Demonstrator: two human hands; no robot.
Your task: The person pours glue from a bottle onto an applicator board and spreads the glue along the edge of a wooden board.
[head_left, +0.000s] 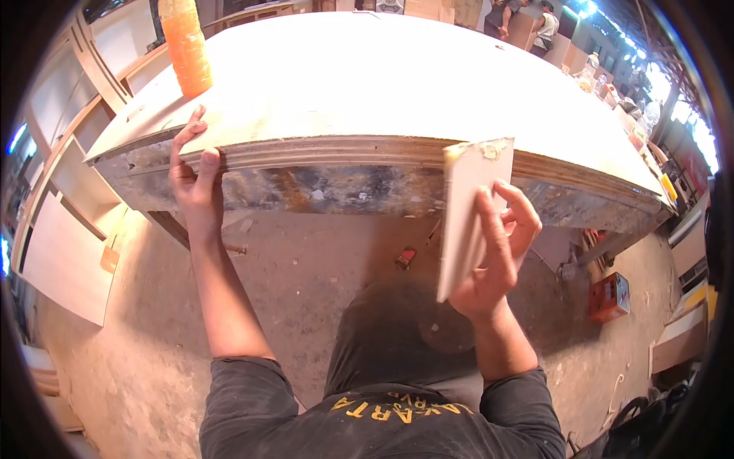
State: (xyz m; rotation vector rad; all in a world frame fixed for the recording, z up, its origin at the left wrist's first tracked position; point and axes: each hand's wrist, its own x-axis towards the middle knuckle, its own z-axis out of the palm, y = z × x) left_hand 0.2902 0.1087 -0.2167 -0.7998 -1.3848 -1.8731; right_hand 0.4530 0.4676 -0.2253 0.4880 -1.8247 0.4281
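My left hand (200, 172) grips the front edge of the plywood sheets (329, 145) near the left corner, with its thumb at the edge and fingers reaching over the top. My right hand (501, 256) holds a thin, pale flat board piece (466, 214) upright in front of the table edge. Yellowish residue like glue covers the upper end of that piece. Beyond my left hand, a plastic bottle of orange contents (187, 57) stands on the brightly lit sheet.
The table's side (321, 190) is smeared with paint. A red-and-black object (406, 258) lies on the floor below, and a red tin (609, 297) stands at the right. Clear bottles (589, 73) stand on the right. Two people (545, 30) are in the background. Wooden panels (65, 260) lean at the left.
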